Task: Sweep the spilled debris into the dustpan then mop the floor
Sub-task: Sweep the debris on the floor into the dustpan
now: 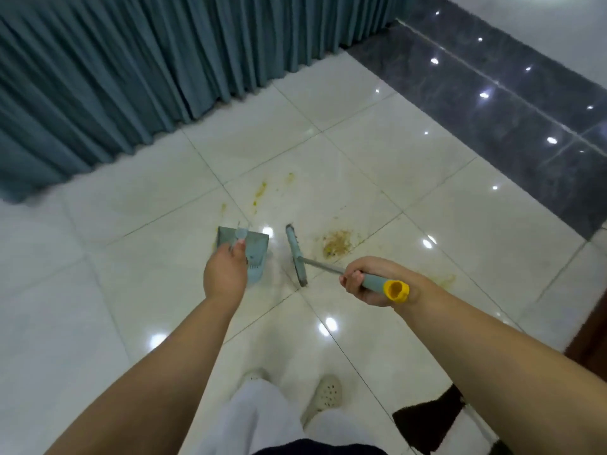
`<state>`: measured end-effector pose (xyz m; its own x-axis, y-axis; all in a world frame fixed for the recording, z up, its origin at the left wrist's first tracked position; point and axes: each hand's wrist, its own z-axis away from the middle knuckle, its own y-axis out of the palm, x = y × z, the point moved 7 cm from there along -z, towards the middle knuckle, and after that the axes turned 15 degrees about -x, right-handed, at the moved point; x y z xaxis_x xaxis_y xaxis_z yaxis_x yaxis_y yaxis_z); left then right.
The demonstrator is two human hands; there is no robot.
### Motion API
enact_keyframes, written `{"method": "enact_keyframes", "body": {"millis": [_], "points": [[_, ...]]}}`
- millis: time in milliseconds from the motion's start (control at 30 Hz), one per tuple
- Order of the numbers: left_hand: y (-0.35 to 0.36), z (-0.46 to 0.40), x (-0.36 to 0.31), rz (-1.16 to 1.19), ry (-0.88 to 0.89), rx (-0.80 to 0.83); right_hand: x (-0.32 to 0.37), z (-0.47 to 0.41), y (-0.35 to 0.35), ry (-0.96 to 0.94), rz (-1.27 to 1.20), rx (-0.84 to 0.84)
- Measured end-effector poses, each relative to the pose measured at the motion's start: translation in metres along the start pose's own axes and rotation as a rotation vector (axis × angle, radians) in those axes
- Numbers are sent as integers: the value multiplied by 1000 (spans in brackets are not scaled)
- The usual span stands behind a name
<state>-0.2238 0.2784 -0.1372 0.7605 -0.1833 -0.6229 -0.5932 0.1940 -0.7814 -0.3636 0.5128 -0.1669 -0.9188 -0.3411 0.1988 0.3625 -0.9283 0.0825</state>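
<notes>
Here my right hand [368,280] curls round the broom [296,256] handle, its head on the white floor [377,178] just left of the brown debris [336,243]. My left hand [225,274] grips the dustpan [244,244] handle, the pan just beside the broom head.

On a glossy white tile floor [377,178], the left hand [225,274] grips the dustpan [244,246] handle while the right hand [371,280] grips the broom [297,257], its head just left of a brownish debris patch [336,244], near teal curtains [131,77].
</notes>
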Motion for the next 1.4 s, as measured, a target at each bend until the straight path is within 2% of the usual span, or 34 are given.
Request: {"method": "enact_keyframes", "body": {"millis": [200,433,600,767,967,1200,1400], "points": [[-51,6,55,59,-213,-227,-20,-29,48,71,150,77],[-100,24,115,1,-395,-398,-83,-42,114,269,230,138],[-120,31,152,14,-465,-471,-118,-51,156,334,232,146],[-127,22,179,-13,-499,-500,-131,-82,182,295,321,103],[-118,6,196,2,-509,-475,-93,-108,173,251,68,48],[-94,-12,184,49,-475,-387,-30,-121,117,155,-153,-9],[-65,-26,156,63,-372,-308,7,-121,59,100,-257,-87]]}}
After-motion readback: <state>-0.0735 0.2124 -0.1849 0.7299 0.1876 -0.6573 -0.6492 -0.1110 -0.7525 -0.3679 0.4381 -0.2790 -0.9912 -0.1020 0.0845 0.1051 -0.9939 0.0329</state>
